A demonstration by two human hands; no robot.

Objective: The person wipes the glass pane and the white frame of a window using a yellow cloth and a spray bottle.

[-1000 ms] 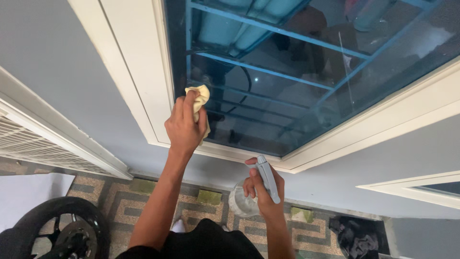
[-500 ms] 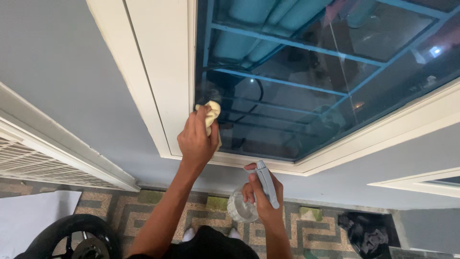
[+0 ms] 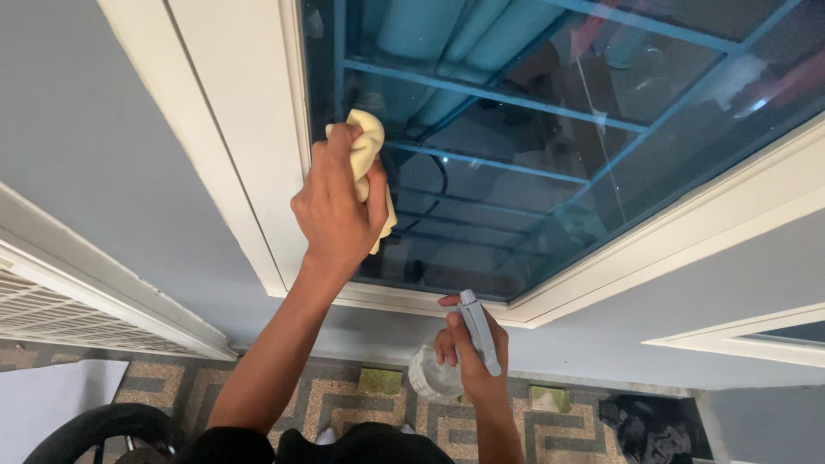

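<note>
Grey wall (image 3: 103,146) fills the left of the view and carries a white window frame (image 3: 245,146), whose upper part is cut off by the top edge. The dark tinted pane (image 3: 533,172) shows blue bars and blurred reflections; what lies behind it is hard to make out. On the patterned tiled floor (image 3: 344,404) a black wheel (image 3: 94,434) sits at the bottom left corner, mostly out of view, and a dark crumpled heap (image 3: 649,425) lies at the bottom right, too dim to identify. The left hand (image 3: 337,210) is closed around a pale yellow cloth (image 3: 371,159), pressing it against the pane beside the frame's left edge; the hand hides most of the cloth. The right hand (image 3: 468,357) is clamped on a clear spray bottle (image 3: 434,374) with a grey trigger head, held below the frame's bottom edge; the fingers cover much of the bottle.
</note>
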